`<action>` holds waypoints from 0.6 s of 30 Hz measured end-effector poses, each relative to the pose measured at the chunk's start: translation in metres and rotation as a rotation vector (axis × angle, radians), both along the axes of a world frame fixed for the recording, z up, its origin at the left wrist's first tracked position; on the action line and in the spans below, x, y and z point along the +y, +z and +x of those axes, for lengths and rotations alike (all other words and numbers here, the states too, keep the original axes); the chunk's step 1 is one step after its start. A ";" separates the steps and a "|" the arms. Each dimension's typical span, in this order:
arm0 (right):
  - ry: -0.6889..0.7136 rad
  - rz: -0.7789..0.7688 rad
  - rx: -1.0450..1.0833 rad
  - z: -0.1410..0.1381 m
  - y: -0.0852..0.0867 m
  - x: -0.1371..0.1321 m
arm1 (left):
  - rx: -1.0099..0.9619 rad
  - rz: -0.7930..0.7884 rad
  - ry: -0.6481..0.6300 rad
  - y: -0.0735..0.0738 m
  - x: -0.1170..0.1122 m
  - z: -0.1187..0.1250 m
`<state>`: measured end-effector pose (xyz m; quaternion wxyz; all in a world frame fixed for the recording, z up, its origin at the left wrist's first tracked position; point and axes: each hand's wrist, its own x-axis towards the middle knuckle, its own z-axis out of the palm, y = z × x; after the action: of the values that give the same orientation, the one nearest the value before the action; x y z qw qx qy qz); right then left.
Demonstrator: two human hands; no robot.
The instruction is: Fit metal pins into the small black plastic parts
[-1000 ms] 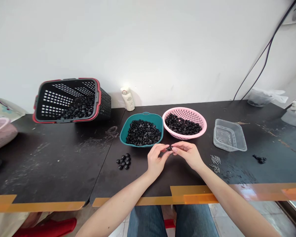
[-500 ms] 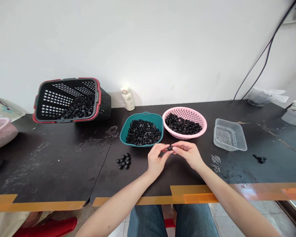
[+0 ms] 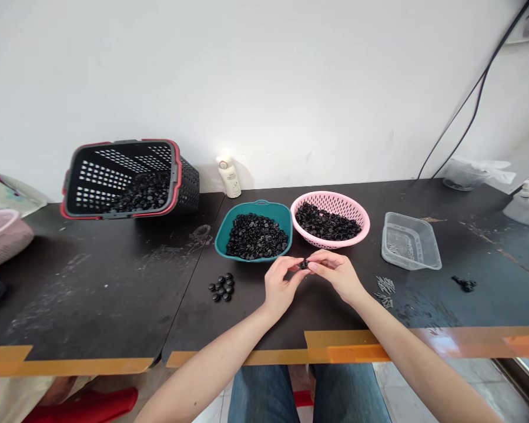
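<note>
Between the fingertips of my left hand (image 3: 281,285) and my right hand (image 3: 335,273) is a small black plastic part (image 3: 304,265). Both hands pinch it, and the fingers partly cover it, so its exact shape is hidden. Just beyond them stand a teal basin (image 3: 218,241) full of round black pieces (image 3: 256,236) and a pink perforated basket (image 3: 365,226) holding smaller black parts (image 3: 326,222). Left of my left hand, several round black knobs (image 3: 221,287) lie grouped on the table. Thin metal pins (image 3: 385,285) lie in small piles right of my right forearm.
A dark perforated basket (image 3: 187,185) with red trim lies tipped at the back left, black pieces inside. A white bottle (image 3: 229,177) stands by the wall. On the right are a clear plastic tray (image 3: 429,249) and a little black heap (image 3: 464,284). Tape (image 3: 282,356) lines the table's front edge.
</note>
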<state>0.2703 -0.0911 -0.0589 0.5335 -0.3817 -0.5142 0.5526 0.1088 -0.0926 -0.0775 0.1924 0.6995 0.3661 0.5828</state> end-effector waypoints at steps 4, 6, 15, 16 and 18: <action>0.043 -0.079 0.035 0.000 -0.001 0.001 | -0.016 -0.020 -0.019 0.001 0.000 0.001; 0.048 -0.084 0.041 0.000 -0.002 0.001 | -0.020 -0.033 -0.025 0.001 -0.001 0.001; 0.031 -0.041 0.059 -0.001 0.003 0.000 | -0.027 -0.091 -0.060 -0.002 -0.001 0.001; 0.032 -0.039 0.058 -0.001 0.003 0.000 | -0.026 -0.090 -0.063 -0.002 -0.001 0.001; 0.034 -0.040 0.062 -0.002 0.004 0.000 | -0.023 -0.087 -0.062 -0.002 -0.001 0.001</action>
<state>0.2688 -0.0916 -0.0548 0.5320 -0.3660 -0.4927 0.5833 0.1101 -0.0936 -0.0797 0.2444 0.6948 0.3671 0.5681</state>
